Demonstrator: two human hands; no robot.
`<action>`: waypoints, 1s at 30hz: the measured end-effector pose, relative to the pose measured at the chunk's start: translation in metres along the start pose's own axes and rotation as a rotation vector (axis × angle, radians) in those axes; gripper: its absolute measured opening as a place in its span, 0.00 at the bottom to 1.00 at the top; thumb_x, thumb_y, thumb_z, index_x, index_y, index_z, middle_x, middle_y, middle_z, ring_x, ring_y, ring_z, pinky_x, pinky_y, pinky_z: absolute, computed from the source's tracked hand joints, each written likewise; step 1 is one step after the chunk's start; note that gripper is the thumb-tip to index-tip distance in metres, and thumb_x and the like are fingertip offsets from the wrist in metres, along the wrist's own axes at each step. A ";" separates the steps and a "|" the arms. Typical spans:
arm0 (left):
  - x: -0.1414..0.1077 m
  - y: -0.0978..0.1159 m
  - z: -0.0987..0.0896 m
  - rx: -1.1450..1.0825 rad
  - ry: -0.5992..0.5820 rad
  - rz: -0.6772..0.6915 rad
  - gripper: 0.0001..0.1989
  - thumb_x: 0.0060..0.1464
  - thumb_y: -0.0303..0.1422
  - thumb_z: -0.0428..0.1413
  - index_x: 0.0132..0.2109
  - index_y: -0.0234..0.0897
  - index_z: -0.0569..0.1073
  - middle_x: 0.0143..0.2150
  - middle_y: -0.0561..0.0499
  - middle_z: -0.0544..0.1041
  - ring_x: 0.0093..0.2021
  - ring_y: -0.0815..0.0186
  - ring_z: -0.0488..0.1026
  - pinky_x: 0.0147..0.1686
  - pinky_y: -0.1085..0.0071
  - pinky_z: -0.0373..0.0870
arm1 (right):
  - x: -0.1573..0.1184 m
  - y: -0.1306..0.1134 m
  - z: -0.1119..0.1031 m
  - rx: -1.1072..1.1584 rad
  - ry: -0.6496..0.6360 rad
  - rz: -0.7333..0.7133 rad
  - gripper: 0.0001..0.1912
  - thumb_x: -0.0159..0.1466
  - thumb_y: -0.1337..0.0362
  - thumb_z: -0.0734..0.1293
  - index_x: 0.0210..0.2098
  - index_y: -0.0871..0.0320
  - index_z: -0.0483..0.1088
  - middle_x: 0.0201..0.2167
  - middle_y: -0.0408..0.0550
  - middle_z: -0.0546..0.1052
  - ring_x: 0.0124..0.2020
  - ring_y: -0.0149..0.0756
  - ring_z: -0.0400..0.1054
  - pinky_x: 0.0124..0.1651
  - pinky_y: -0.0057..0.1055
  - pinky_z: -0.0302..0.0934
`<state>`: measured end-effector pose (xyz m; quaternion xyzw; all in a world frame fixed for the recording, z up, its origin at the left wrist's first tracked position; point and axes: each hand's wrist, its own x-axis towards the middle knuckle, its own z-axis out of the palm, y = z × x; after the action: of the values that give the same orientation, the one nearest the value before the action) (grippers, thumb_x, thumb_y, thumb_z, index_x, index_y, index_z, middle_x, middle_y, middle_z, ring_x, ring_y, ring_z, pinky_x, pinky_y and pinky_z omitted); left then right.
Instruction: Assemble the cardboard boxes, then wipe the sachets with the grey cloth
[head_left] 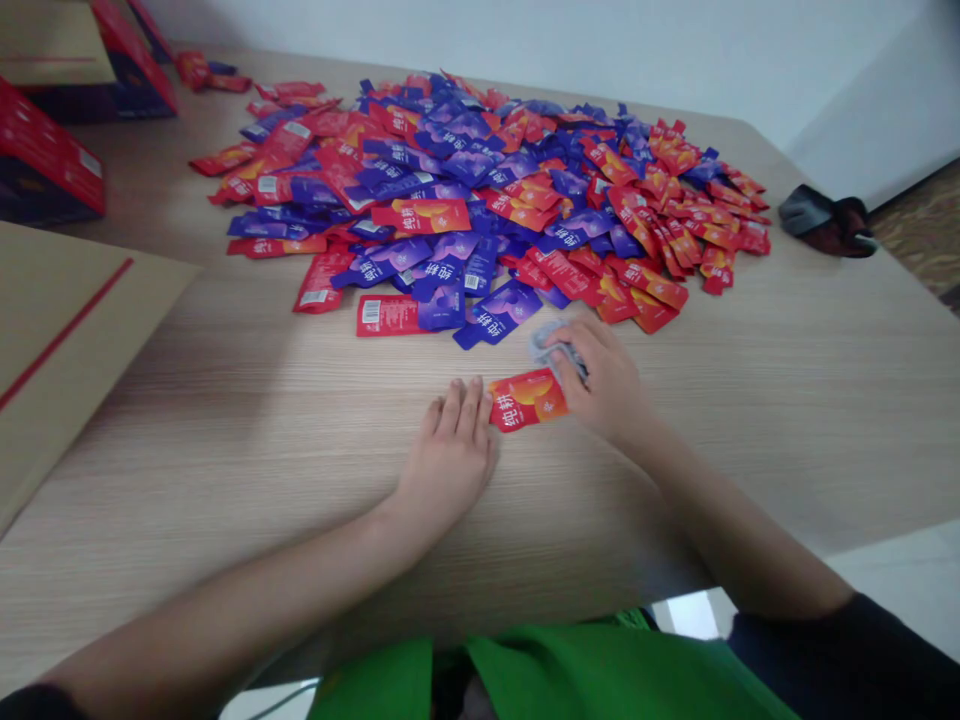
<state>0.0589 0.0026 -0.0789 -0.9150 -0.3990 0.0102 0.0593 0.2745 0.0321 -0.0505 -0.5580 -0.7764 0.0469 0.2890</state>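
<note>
A red-and-orange sachet (529, 400) lies flat on the table in front of me, its printed face up. My left hand (456, 440) rests palm down on the tabletop, fingers stretched out, the fingertips at the sachet's left end. In my right hand (604, 385) a crumpled light grey cloth (551, 342) is gripped, just at the sachet's right end. Right behind both hands spreads a heap of red and purple sachets (450, 165); the closest ones are a purple sachet (499, 312) and a red sachet showing its barcode (390, 315).
Red-and-purple boxes (49, 155) stand at the back left, with a cardboard flap (67, 330) reaching over the table's left side. A dark, bundled item (829, 222) lies near the right edge. A white wall (570, 45) closes off the back.
</note>
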 end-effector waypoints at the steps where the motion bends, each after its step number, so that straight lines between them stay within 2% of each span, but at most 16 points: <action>1: 0.000 0.000 0.000 0.000 0.001 0.006 0.25 0.64 0.29 0.45 0.65 0.21 0.64 0.68 0.30 0.59 0.66 0.42 0.61 0.58 0.50 0.66 | -0.002 -0.012 0.004 0.001 -0.040 -0.064 0.10 0.68 0.67 0.57 0.43 0.56 0.69 0.43 0.52 0.72 0.47 0.43 0.64 0.51 0.40 0.60; 4: 0.000 -0.002 0.000 -0.002 -0.007 0.012 0.23 0.63 0.27 0.45 0.62 0.21 0.67 0.67 0.31 0.60 0.66 0.42 0.61 0.58 0.50 0.67 | -0.010 -0.035 0.020 -0.083 -0.241 -0.227 0.09 0.68 0.68 0.59 0.42 0.58 0.71 0.43 0.53 0.73 0.44 0.43 0.64 0.47 0.38 0.60; 7: 0.001 -0.002 -0.001 -0.008 -0.023 0.005 0.23 0.63 0.25 0.45 0.63 0.22 0.67 0.68 0.33 0.59 0.66 0.43 0.61 0.59 0.52 0.67 | -0.016 -0.030 0.024 -0.200 -0.324 -0.194 0.09 0.68 0.66 0.60 0.40 0.60 0.71 0.43 0.54 0.73 0.42 0.45 0.63 0.45 0.40 0.60; 12: 0.002 -0.004 -0.002 -0.003 -0.046 -0.009 0.25 0.63 0.24 0.43 0.66 0.25 0.62 0.69 0.34 0.59 0.66 0.45 0.61 0.59 0.53 0.67 | -0.016 0.016 0.011 -0.224 -0.214 0.050 0.08 0.68 0.64 0.59 0.41 0.60 0.69 0.42 0.57 0.72 0.45 0.48 0.63 0.48 0.43 0.59; 15: 0.002 -0.006 0.000 -0.015 -0.012 0.001 0.25 0.63 0.27 0.45 0.65 0.25 0.64 0.68 0.33 0.60 0.66 0.44 0.61 0.59 0.52 0.66 | -0.018 0.032 0.009 -0.182 -0.180 0.116 0.08 0.67 0.64 0.59 0.41 0.59 0.68 0.42 0.57 0.72 0.44 0.49 0.63 0.49 0.44 0.59; 18: 0.001 -0.005 0.001 -0.038 0.023 -0.002 0.25 0.63 0.30 0.46 0.65 0.24 0.64 0.68 0.32 0.61 0.66 0.43 0.60 0.61 0.51 0.64 | -0.021 0.033 0.013 -0.155 -0.157 0.126 0.07 0.67 0.64 0.59 0.40 0.59 0.67 0.42 0.57 0.72 0.45 0.49 0.64 0.50 0.44 0.59; 21: -0.003 0.000 0.001 -0.074 0.049 0.048 0.27 0.62 0.30 0.47 0.66 0.24 0.62 0.68 0.32 0.60 0.67 0.43 0.58 0.63 0.48 0.61 | -0.021 0.032 0.015 -0.117 -0.142 0.142 0.06 0.67 0.63 0.59 0.39 0.58 0.67 0.41 0.56 0.72 0.44 0.48 0.64 0.50 0.43 0.59; 24: -0.007 0.003 0.002 -0.141 0.053 0.111 0.27 0.63 0.30 0.45 0.66 0.22 0.60 0.69 0.34 0.59 0.69 0.48 0.57 0.64 0.49 0.59 | -0.020 0.036 0.012 -0.072 -0.118 0.140 0.06 0.66 0.63 0.60 0.39 0.57 0.67 0.40 0.54 0.72 0.44 0.47 0.65 0.50 0.43 0.60; 26: -0.006 0.001 0.002 -0.178 0.033 0.112 0.26 0.63 0.30 0.44 0.66 0.24 0.61 0.69 0.37 0.60 0.69 0.51 0.57 0.64 0.49 0.60 | -0.020 0.034 0.008 -0.039 -0.055 0.127 0.05 0.66 0.64 0.61 0.39 0.56 0.68 0.39 0.53 0.72 0.43 0.45 0.65 0.49 0.42 0.60; 28: -0.004 -0.004 0.002 -0.205 0.016 0.117 0.26 0.63 0.30 0.44 0.66 0.27 0.62 0.69 0.39 0.60 0.68 0.52 0.59 0.63 0.47 0.61 | -0.021 0.025 0.005 -0.027 0.035 0.080 0.06 0.66 0.64 0.61 0.39 0.57 0.68 0.40 0.53 0.72 0.43 0.45 0.65 0.48 0.42 0.60; 30: -0.002 -0.009 0.002 -0.221 0.014 0.136 0.25 0.63 0.30 0.45 0.65 0.28 0.63 0.68 0.40 0.62 0.68 0.51 0.59 0.62 0.46 0.62 | -0.023 0.008 0.004 -0.024 0.051 -0.028 0.07 0.67 0.65 0.61 0.40 0.57 0.69 0.41 0.53 0.72 0.44 0.44 0.65 0.49 0.41 0.60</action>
<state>0.0508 0.0075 -0.0795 -0.9409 -0.3343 -0.0363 -0.0402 0.2842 0.0161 -0.0659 -0.5517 -0.7770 0.0194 0.3027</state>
